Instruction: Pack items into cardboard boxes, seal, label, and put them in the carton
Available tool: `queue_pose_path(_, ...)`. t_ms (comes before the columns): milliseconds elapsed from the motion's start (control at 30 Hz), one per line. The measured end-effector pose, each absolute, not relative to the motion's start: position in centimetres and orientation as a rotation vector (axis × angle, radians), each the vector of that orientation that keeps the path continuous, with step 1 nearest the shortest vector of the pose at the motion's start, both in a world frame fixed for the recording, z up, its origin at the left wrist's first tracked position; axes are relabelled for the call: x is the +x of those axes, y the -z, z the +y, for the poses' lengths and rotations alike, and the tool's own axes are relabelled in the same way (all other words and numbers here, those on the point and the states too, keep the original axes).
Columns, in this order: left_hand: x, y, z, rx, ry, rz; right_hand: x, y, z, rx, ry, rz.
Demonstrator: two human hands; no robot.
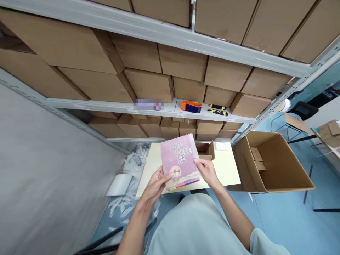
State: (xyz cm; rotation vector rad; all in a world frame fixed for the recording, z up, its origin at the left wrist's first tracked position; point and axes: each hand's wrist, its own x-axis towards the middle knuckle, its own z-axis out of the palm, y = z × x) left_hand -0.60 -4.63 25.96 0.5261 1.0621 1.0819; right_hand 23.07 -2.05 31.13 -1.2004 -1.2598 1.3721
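Observation:
A pink pack of books [180, 160] wrapped in clear plastic is held up over a pale yellow table [225, 166]. My left hand [156, 181] grips its lower left edge, thumb on the cover. My right hand [206, 170] holds its right edge, fingers curled behind. A small open cardboard box [205, 150] sits on the table just behind the pack.
A large open cardboard box [271, 163] stands at the right. Metal shelves [159, 106] packed with brown cartons rise ahead; a tape dispenser [191, 106] and utility knives [217, 109] lie on one shelf. White plastic scraps [132, 166] litter the blue floor at the left.

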Motion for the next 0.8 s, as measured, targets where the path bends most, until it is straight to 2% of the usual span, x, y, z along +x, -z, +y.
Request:
queue_pose_path(300,3.8,-24.2,-2.4,0.449,-1.046,1.002,26.4,-30.4,-3.8,-1.249,-1.344,-1.138)
queue_pose_path(667,4.4,-25.0,-2.3,0.568,-1.098,1.046,28.9,-26.4,-2.3,-1.358,-1.352,-1.241)
queue_pose_path(800,4.3,-25.8,-2.5,0.62,-1.109,1.078,28.2,-26.6,-2.4,-1.537,-1.057,-1.258)
